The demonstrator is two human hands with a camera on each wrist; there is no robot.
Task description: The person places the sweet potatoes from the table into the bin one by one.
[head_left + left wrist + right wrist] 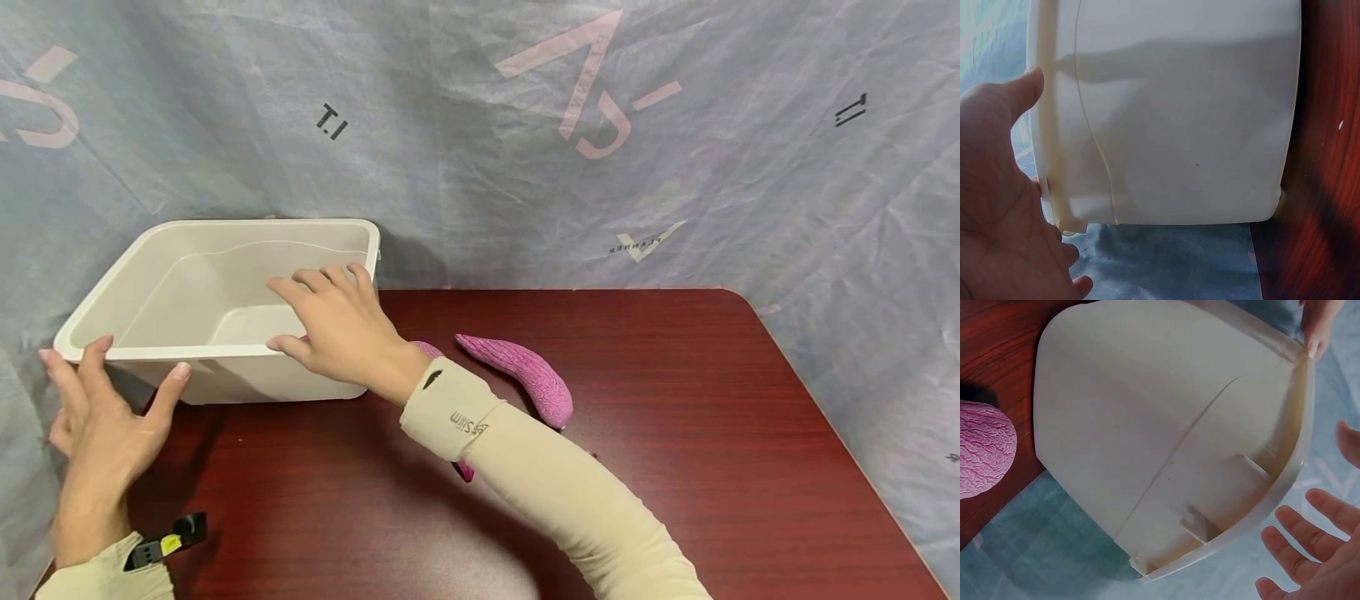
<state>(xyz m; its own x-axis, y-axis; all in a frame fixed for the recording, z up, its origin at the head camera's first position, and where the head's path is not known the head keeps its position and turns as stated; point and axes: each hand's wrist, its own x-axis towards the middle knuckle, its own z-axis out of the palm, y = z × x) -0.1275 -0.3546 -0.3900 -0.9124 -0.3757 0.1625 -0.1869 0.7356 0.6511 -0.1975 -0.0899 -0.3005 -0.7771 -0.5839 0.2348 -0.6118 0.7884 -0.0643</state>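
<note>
A white plastic bin [262, 375] stands at the table's back left, its inside partly visible. My left hand [112, 417] is at the bin's front left corner, fingers spread, fingertips touching the rim [1047, 137]. Over the front rim, towards the right, reaches my right hand [341, 329], fingers bent slightly and apart; its palm side looks bare in the right wrist view. To the right of the bin lies a pink, rough-skinned eggplant [528, 379]. A second pink piece [463, 472] shows beneath my right sleeve, mostly hidden by it.
The dark red wooden table [675, 467] has a rounded back right corner. A grey printed cloth [480, 150] hangs behind it and at both sides. A black strap [168, 537] sticks out from my left wrist.
</note>
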